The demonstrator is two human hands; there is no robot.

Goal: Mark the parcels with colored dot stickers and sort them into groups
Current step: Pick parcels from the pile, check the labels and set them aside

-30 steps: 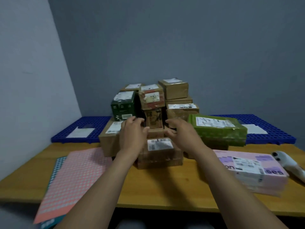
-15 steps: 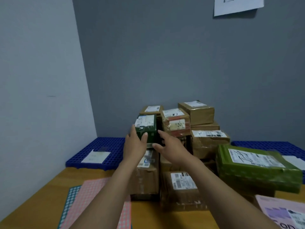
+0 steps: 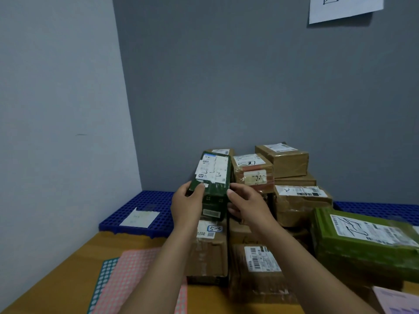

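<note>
The dark green parcel [image 3: 212, 177] has been taken in both hands; half a second ago it was only being reached for. It is now gripped at its sides by the left hand [image 3: 187, 206] and the right hand [image 3: 247, 205], thumbs in front, and tipped so its white label [image 3: 213, 169] can be read. It is held just over the brown box [image 3: 208, 252] it sat on. No dot can be seen on it, so the pink sticker sheet [image 3: 133, 279] on the table [image 3: 68, 268] is likely needed next.
</note>
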